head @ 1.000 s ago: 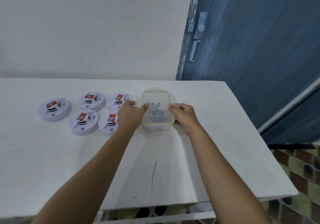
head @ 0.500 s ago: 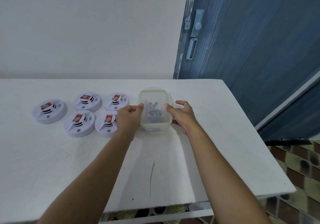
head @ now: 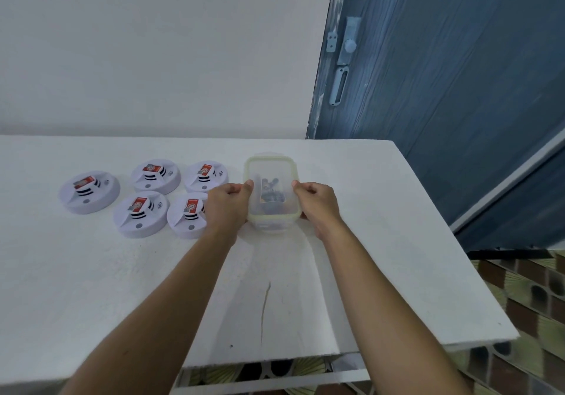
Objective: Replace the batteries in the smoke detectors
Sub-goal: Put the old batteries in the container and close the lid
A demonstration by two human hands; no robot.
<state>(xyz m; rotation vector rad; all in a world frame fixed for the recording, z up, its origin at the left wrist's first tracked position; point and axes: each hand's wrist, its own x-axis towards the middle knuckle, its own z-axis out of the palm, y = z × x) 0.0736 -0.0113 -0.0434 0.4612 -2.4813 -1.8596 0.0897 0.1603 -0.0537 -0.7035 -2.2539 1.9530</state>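
1. table (head: pixel 91 303): white top, with a thin crack (head: pixel 263 312) running toward the near edge.
2. smoke detectors (head: pixel 141 214): five white discs, each with a red-labelled block on top. They are grouped on the left half of the table. One sits out at the far left, two are in a far row, and two are in a near row.
3. container (head: pixel 270 166): clear plastic with a pale green lid rim, lid on, just right of the detectors. The dark small items inside are too blurred to name. Cannot tell whether it rests on the table or is slightly lifted.
4. left hand (head: pixel 227 205): grips the container's left long side, thumb on the lid rim and fingers curled. It overlaps the edge of the near-right detector.
5. right hand (head: pixel 318 203): grips the opposite side the same way.
6. door (head: pixel 458 104): blue, behind the table's far right corner, with a pale latch (head: pixel 348 43).
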